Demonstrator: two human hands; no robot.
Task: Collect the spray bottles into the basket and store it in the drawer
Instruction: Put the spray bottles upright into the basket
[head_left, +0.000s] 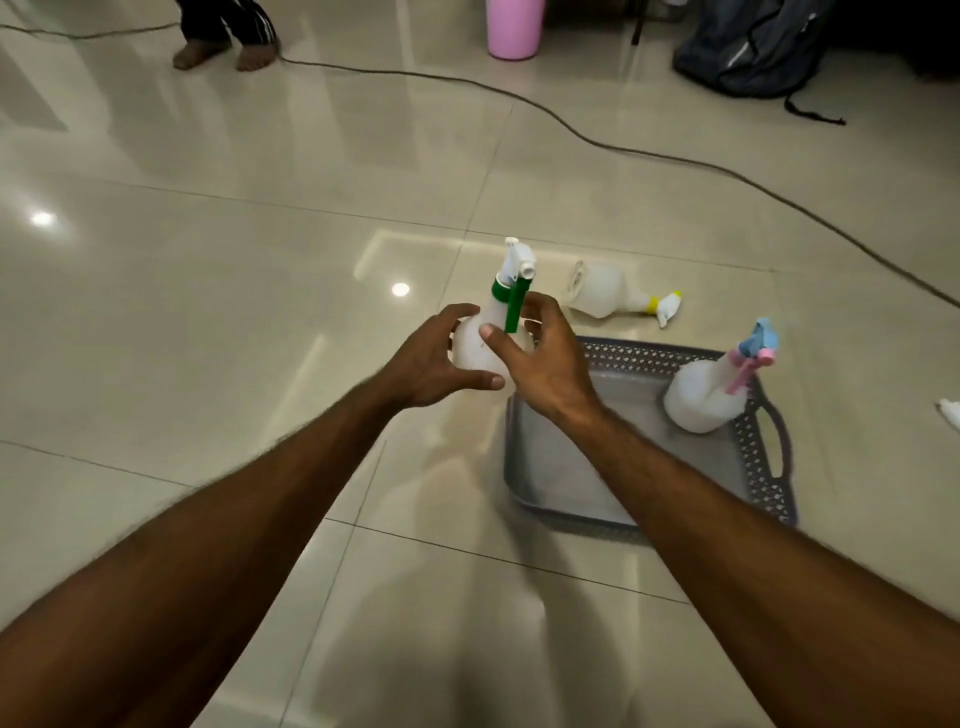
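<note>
Green-trigger bottle (485, 332): upright, gripped by left hand (431, 364) and right hand (545, 364), fingers curled round its body, just left of the basket (748, 457). Pink-trigger bottle (706, 389): standing in the basket's far right corner. Yellow-collar bottle (608, 293): lying on the floor (208, 312) behind the basket, apparently empty.

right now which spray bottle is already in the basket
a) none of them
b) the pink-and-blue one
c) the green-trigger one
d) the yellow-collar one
b: the pink-and-blue spray bottle stands in the far right corner of the grey basket, while the green-trigger bottle is held by the left hand and right hand to the left of the basket, and the yellow-collar bottle lies on its side on the floor beyond it.
</note>
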